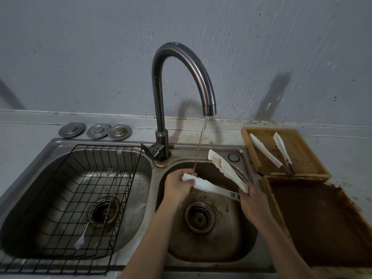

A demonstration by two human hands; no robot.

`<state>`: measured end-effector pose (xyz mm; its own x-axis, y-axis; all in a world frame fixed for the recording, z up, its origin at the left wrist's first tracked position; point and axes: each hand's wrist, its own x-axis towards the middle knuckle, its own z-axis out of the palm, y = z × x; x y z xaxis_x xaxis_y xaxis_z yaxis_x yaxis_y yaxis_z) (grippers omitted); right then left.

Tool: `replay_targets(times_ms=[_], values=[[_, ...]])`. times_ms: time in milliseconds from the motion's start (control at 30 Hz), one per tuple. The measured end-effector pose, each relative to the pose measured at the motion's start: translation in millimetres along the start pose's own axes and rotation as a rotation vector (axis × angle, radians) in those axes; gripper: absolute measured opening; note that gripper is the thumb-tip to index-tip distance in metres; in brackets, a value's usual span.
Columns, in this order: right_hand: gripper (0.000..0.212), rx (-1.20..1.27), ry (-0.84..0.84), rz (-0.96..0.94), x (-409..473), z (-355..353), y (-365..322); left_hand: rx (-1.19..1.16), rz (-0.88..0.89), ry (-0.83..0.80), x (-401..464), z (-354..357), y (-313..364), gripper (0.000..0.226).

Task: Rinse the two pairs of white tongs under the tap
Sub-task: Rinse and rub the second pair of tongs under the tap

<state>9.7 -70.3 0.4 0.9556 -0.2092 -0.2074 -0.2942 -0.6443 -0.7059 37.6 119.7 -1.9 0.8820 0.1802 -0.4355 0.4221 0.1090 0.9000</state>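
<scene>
Head view: one pair of white tongs (219, 179) is spread open over the right sink basin (237, 244), one arm's tip under the stream of water (200, 146) from the tap (181, 77). The left hand (177, 185) pinches that wet tip; the right hand (252, 202) grips the hinge end. The second pair of tongs (278, 153) lies in a wooden tray (246, 137) on the table, right of the sink. A wire rack (70, 198) sits in the left basin.
</scene>
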Motion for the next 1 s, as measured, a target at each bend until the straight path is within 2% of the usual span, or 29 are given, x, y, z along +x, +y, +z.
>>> replay_targets(times_ms=[100, 233, 333, 400, 467, 533, 667, 767, 833, 1000], values=[[0.019, 0.000, -0.052, -0.006, -1, 0, 1, 0.018, 0.021, 0.057, 2, 0, -1, 0.026], [0.010, -0.010, -0.225, -0.052, -1, -3, 2, 0.124, 0.112, 0.079, 5, -6, 1, 0.028], [0.016, -0.006, -0.338, -0.091, -5, -4, -1, 0.367, 0.215, 0.144, 9, -10, 3, 0.030], [0.022, -0.065, -0.313, -0.157, -6, -2, -2, 0.605, 0.305, 0.188, 8, -10, 5, 0.039], [0.026, -0.155, -0.255, -0.230, -5, 0, -1, 0.660, 0.409, 0.187, 8, -9, 6, 0.038], [0.026, -0.251, -0.239, -0.277, -3, 1, 1, 0.561, 0.417, 0.136, 8, -9, 5, 0.038], [0.019, -0.251, -0.261, -0.253, -4, -1, 3, -0.062, 0.069, -0.038, 4, -9, 1, 0.032], [0.010, -0.323, -0.259, -0.244, -3, -1, 4, -0.361, -0.066, -0.122, -3, -7, 1, 0.032], [0.009, -0.331, -0.245, -0.229, -1, -2, 4, -0.446, -0.085, -0.158, -5, -5, -1, 0.031], [0.014, -0.303, -0.232, -0.205, 4, -7, 5, -0.360, 0.010, -0.183, 5, -4, -9, 0.032]])
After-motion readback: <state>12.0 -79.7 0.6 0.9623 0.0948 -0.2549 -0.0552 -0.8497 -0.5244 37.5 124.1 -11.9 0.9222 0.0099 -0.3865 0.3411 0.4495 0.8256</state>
